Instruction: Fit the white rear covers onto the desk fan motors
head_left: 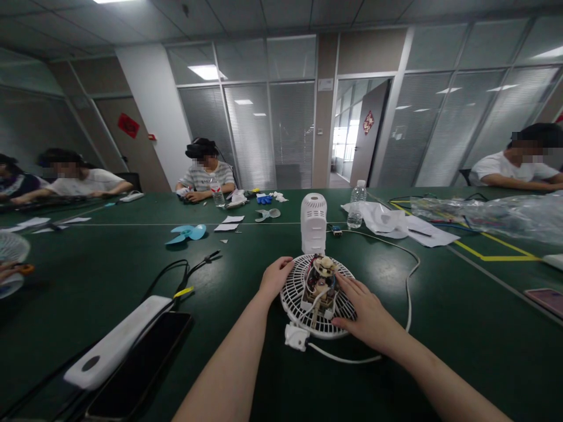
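Note:
A white round fan grille [295,280] lies flat on the green table [246,258] in front of me, with an exposed fan motor [320,284] and its wires standing on its middle. My left hand [275,278] curls over the grille's left rim. My right hand [366,312] rests flat on the grille's right side, fingers stretched toward the motor. A white cord [407,293] loops from the fan round to the right. A white motor housing [314,223] stands upright just behind the grille.
A white power strip [118,341] and a dark phone [143,366] lie at my near left, with black cables beside them. A blue fan blade [187,233], a water bottle [355,205], papers and plastic bags lie farther off. Other people sit round the table.

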Demonstrator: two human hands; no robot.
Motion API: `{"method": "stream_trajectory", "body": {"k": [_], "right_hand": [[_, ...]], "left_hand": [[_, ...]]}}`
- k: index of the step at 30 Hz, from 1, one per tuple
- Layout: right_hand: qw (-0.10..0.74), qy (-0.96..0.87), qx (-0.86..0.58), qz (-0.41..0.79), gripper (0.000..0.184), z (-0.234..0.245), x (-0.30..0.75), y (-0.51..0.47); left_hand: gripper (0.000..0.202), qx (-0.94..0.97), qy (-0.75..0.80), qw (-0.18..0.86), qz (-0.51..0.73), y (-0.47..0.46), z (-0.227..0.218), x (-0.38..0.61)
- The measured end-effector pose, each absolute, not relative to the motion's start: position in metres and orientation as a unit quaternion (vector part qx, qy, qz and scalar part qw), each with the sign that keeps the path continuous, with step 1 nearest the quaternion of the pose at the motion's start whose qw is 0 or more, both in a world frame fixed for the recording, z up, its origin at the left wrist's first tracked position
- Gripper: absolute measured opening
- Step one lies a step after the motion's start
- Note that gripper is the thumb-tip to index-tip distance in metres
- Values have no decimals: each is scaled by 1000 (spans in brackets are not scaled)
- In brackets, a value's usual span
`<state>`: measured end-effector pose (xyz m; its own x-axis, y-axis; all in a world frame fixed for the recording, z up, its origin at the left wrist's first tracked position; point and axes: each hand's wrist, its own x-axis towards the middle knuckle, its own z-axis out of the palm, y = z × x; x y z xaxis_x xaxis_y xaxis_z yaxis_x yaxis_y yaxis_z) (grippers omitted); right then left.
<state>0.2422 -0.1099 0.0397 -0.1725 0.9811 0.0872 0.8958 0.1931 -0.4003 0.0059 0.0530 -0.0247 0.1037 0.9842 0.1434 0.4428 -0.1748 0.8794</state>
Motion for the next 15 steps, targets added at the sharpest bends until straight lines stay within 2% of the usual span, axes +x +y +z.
{"method": "stream_trajectory", "body": {"k": [15], "right_hand": [[188, -766, -530, 312, 87, 64, 275, -77]], "left_hand": [[33, 654, 518, 367, 411, 53, -23, 5]]}}
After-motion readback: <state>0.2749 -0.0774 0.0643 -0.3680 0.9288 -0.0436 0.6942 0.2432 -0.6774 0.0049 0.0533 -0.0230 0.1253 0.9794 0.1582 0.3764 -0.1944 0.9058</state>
